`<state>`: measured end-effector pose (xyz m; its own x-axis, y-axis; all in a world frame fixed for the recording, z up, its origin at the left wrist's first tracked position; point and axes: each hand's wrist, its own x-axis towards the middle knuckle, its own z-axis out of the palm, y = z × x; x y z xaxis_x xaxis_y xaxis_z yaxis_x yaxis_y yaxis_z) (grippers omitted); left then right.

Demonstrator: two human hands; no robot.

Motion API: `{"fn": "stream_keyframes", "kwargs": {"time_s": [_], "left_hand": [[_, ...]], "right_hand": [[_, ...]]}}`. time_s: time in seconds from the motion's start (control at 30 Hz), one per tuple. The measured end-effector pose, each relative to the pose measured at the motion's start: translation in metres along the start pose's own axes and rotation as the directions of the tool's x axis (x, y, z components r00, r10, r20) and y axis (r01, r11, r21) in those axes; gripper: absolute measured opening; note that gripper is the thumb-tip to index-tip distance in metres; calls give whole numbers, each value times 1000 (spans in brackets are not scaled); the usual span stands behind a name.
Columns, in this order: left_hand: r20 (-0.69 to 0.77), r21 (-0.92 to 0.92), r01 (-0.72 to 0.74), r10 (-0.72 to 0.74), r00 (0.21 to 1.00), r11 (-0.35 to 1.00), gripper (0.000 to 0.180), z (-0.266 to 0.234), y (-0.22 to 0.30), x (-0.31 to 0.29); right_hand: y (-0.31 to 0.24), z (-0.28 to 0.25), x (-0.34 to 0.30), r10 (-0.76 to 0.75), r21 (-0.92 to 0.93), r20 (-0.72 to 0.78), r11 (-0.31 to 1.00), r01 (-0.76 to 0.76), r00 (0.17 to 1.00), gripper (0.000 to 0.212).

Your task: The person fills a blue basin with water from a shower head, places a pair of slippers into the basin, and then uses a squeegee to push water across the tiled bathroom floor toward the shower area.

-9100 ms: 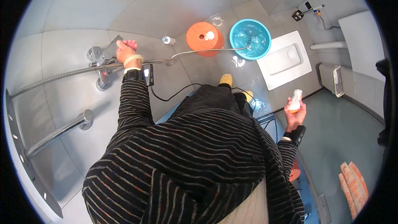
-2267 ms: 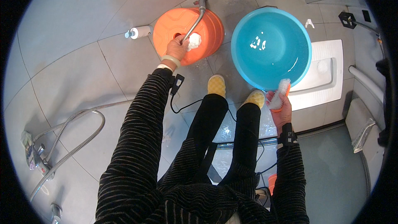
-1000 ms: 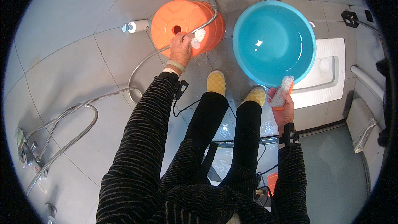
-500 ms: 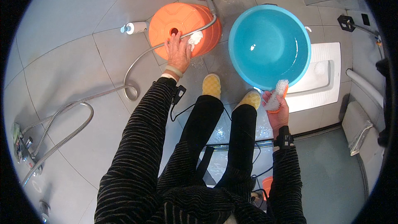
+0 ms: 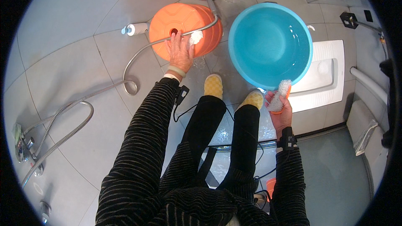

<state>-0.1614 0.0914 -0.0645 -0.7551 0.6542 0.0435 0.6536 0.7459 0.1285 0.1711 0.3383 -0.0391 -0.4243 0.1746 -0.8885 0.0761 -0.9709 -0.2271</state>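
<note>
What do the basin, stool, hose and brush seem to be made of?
Basin: probably plastic; smooth, evenly blue, with a moulded rim.
Stool: likely moulded plastic; uniform orange with shallow ridges on top.
Hose: looks like metal, given its grey sheen and ribbing, though metal-look plastic is possible.
Brush: white bristles, perhaps nylon; its orange back looks plastic.

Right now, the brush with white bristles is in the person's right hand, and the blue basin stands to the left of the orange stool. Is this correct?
Not quite: the head view shows the blue basin to the right of the orange stool. The brush is indeed in the right hand.
</note>
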Motion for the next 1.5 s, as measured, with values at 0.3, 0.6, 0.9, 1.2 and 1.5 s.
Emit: {"fn": "stream_keyframes", "kwargs": {"time_s": [0.3, 0.6, 0.9, 1.2, 1.5], "left_hand": [[-70, 49, -30, 34, 997, 998, 47, -7, 8, 5], [837, -528, 849, -173, 519, -5, 75, 32, 108, 2], [910, -275, 773, 104, 400, -571, 67, 71, 144, 8], [934, -230, 745, 74, 350, -625, 53, 106, 143, -9], [882, -465, 770, -305, 360, -436, 19, 54, 123, -45]], "right_hand": [[1, -4, 0, -15, 10, 32, 1000, 14, 999, 45], [2, -12, -5, -18, 93, 23, 996, 16, 1000, 45], [-17, -31, -20, -69, 81, -17, 994, 70, 997, 48], [-22, -56, -30, -108, 142, -52, 983, 114, 993, 48], [-7, -86, -86, -132, 329, -84, 932, 152, 988, 48]]}}
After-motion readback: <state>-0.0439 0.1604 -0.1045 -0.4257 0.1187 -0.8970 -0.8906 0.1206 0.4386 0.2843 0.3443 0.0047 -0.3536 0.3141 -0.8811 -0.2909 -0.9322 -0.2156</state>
